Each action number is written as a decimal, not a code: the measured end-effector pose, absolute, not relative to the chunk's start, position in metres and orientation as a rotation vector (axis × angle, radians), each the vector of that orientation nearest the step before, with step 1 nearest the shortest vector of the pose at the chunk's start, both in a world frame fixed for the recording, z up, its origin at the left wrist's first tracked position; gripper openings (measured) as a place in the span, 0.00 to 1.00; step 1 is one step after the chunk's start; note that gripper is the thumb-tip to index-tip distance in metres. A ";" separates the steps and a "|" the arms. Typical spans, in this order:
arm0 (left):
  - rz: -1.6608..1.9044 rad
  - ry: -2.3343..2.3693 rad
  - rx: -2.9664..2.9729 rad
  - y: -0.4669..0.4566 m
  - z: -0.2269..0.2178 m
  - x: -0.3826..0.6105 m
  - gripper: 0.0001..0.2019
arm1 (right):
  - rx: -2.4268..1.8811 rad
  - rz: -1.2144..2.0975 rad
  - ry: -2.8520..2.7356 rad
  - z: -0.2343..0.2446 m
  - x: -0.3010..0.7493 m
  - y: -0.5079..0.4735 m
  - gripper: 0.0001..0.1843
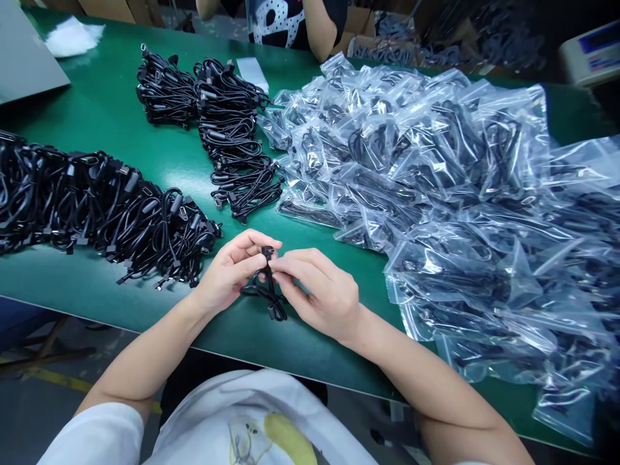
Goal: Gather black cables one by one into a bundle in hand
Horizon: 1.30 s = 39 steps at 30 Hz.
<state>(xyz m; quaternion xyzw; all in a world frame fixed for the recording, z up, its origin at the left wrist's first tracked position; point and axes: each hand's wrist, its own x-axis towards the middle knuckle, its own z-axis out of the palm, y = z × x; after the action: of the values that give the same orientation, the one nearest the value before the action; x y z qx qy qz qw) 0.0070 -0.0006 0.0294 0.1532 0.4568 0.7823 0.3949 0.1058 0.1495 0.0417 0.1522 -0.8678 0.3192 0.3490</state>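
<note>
Landmark: heap of bagged cables. From my remote station, all places are given against it, left and right as the wearer sees them.

Subject: coiled black cable, left of the heap and nearer the wearer, held up over the green table. I cannot tell whether its lowest loops touch the surface.

Left hand: narrow, thumb and fingers closed around the connector end. Right hand: on the heap's side of the coil, thumb and forefinger drawn together on the cable just beside that connector; the exact contact is partly covered by the fingers.

Handling, my estimate: light; cord flexible but springy, so loops may splay if gripped at one strand only. Jacket probably smooth, with moderate grip. Connector head looks rigid, a sound place to pinch; I would spare the joint where cord meets plug, likely the weak point. For the coil, I would take all loops together at the middle.

Surroundings: double stack of cables just beside the heap's left edge; long row of cables well left of it.
</note>
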 end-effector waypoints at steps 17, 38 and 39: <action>2.015 1.163 0.425 0.001 0.034 0.007 0.11 | 0.392 0.780 -2.266 0.038 0.107 0.148 0.16; 1.988 1.176 0.398 0.001 0.033 0.006 0.13 | 0.405 0.710 -2.273 0.039 0.107 0.147 0.14; 1.984 1.179 0.389 0.001 0.033 0.006 0.14 | 0.400 0.734 -2.276 0.039 0.107 0.148 0.12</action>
<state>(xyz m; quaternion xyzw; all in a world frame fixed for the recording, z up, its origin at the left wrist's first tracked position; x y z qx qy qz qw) 0.0062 0.0012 0.0326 0.1531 0.4639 0.7806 0.3899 0.1066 0.1476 0.0388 0.1546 -0.8791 0.2835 0.3506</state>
